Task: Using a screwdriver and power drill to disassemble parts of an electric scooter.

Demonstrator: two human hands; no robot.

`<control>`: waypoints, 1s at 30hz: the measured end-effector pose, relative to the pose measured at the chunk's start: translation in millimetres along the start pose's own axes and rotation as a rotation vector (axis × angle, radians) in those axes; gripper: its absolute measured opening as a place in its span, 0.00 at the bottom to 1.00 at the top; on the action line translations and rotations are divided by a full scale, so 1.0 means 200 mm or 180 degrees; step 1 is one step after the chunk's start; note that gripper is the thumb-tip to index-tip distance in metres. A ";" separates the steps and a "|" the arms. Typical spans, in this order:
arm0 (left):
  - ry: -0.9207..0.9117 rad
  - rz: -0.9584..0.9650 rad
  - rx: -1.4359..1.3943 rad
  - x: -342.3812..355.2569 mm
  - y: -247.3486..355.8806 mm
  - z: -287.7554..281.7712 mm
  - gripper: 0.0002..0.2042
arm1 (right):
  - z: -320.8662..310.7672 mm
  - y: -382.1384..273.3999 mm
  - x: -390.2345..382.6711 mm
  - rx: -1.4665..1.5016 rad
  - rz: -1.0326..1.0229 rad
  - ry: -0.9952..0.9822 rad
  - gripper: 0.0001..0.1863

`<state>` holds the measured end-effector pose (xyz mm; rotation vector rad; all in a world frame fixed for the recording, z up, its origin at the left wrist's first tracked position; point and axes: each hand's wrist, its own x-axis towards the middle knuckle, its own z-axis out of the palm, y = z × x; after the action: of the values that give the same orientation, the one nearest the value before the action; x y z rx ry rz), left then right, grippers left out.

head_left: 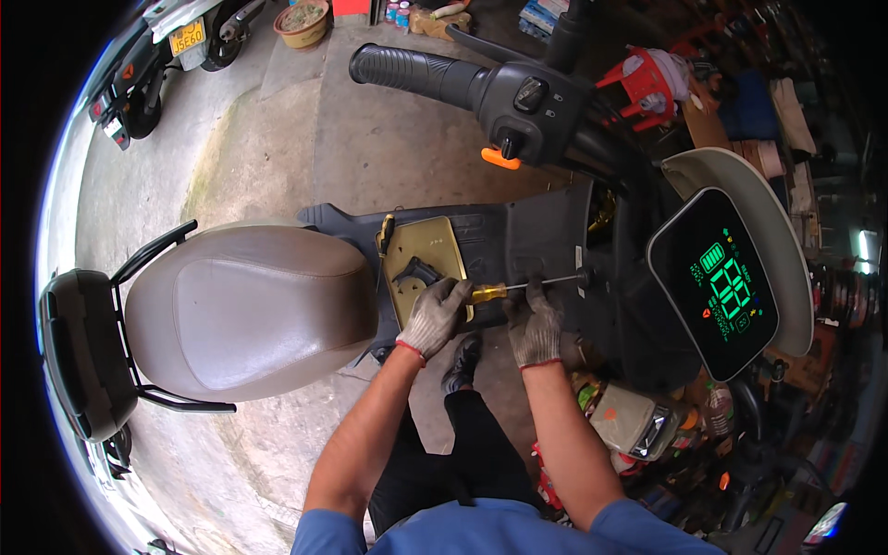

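My gloved left hand [435,314] is closed on the yellow handle of a screwdriver [490,292]. Its metal shaft reaches right to a black round fitting [583,277] on the scooter's front panel [610,342]. My gloved right hand [535,328] has curled fingers just beneath the shaft; what they hold, if anything, is hidden. A gold-coloured tray [425,236] lies on the dark footboard [536,227], holding a black part [418,273] and small pieces. Another yellow-and-black tool [386,233] rests on the tray's left rim.
Around me are the scooter seat [245,314], handlebar [416,74] and lit display [712,277]. Another scooter [139,83] stands at upper left, with a potted container [301,32] nearby. A red stool [638,88] and clutter [629,416] fill the right side.
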<state>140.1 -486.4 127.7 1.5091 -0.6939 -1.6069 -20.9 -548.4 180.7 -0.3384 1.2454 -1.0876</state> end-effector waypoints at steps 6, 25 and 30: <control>0.0936 0.1810 0.0621 -0.06 0.05 0.11 0.20 | -0.06 -0.02 0.05 -0.0134 0.0144 0.0037 0.09; 0.0476 0.1322 0.1481 -0.05 0.07 0.01 0.20 | 0.05 -0.03 -0.03 0.0051 0.0107 -0.0012 0.06; 0.1090 0.1984 0.1059 -0.07 0.16 0.11 0.20 | -0.04 -0.03 0.03 -0.0233 0.0020 0.0062 0.05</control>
<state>123.8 -493.6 164.3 1.5381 -1.1319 -0.7713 -32.3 -553.8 179.2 -0.3801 1.3052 -1.0438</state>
